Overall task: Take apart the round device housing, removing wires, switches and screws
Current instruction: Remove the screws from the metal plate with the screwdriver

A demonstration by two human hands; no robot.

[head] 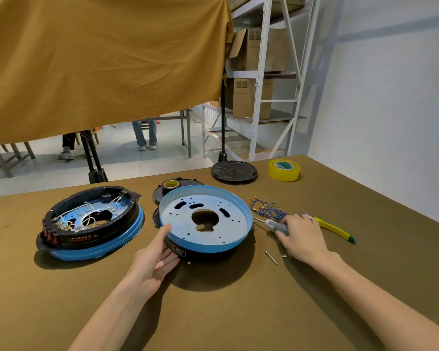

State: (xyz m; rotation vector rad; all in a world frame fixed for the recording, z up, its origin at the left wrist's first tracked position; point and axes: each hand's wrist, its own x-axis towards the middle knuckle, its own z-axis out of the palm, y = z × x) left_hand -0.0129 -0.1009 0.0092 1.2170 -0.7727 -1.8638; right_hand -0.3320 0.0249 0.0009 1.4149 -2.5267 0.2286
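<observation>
The round blue housing [205, 221] sits near the middle of the brown table [238, 312], open side up, its pale perforated plate bare of wires. The left hand [153, 259] lies against its near-left wall, thumb hooked over the rim and fingers fairly straight along the black side. Just right of the housing, the right hand [303, 236] curls round the grey handle of a screwdriver [276, 225], whose shaft points left toward the housing's rim. A heap of blue wires [266, 209] lies just beyond that hand, a yellow tool with a green tip [336, 230] to its right, and a loose screw [271, 257] on the table near the wrist.

The table's near edge has wide bare room between the forearms. Toward the left edge rests a second housing [91, 221], its white wires and red switches in place. Along the far edge stand a black lid [234, 171] and a roll of yellow tape [284, 170]; a black part with a smaller tape roll [171, 184] sits just behind the blue housing
</observation>
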